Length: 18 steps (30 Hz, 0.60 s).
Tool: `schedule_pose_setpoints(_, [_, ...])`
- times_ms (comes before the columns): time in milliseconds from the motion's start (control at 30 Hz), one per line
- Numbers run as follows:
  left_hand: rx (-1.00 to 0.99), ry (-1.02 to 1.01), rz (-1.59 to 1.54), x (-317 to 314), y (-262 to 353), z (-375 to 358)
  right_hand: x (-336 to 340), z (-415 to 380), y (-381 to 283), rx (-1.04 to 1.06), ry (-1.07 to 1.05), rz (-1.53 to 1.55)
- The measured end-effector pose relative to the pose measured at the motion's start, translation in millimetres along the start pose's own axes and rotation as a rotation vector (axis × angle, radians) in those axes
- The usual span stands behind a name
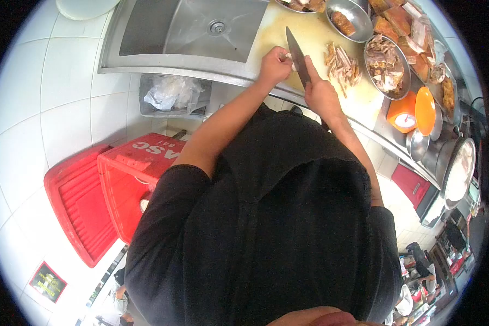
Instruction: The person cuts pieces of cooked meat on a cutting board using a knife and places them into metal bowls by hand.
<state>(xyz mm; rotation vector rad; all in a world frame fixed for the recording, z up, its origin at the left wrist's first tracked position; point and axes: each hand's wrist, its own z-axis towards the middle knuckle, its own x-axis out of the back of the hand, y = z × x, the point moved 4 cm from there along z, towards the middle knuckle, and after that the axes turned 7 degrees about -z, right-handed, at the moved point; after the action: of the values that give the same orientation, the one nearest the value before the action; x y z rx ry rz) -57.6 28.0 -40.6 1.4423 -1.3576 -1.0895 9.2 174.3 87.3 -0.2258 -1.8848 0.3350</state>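
My right hand (321, 96) grips the handle of a kitchen knife (297, 53), its blade pointing away from me over the yellowed cutting board (271, 32). Close to the blade's left side, my left hand (277, 64) has its fingers pinched together. A small pale bit shows at those fingertips, probably meat, too small to be sure. To the right of the knife lies a loose pile of sliced meat (343, 68) on the board. Beyond it stands a metal bowl of cut meat (388, 68). Another metal bowl (358, 32) holds one browned piece.
A steel sink (201, 32) adjoins the board on the left. Large roasted meat pieces (399, 24) are heaped at the far right. An orange scale (403, 115) sits by the counter edge. Below left are a grey bin (146, 100) with plastic bags and a red box (130, 168).
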Motion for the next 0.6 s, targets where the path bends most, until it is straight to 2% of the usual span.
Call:
schedule_pose_setpoints(133, [0.020,-0.003,0.001,-1,5,-1,-1,2,2,0.024,0.013,-0.016])
schedule_pose_setpoints(233, [-0.087,-0.030,0.070,1,7,-2,-1,5,-1,0.066,0.006,-0.009])
schedule_pose_setpoints(367, [-0.086,-0.030,0.040,2,1,-1,-3,12,-3,0.111,0.026,-0.031])
schedule_pose_setpoints(533, [-0.099,-0.036,0.053,3,-7,4,-4,18,-11,0.031,-0.062,-0.067])
schedule_pose_setpoints(600, [-0.253,0.027,0.227,5,-4,6,-14,23,-10,0.006,-0.073,-0.043])
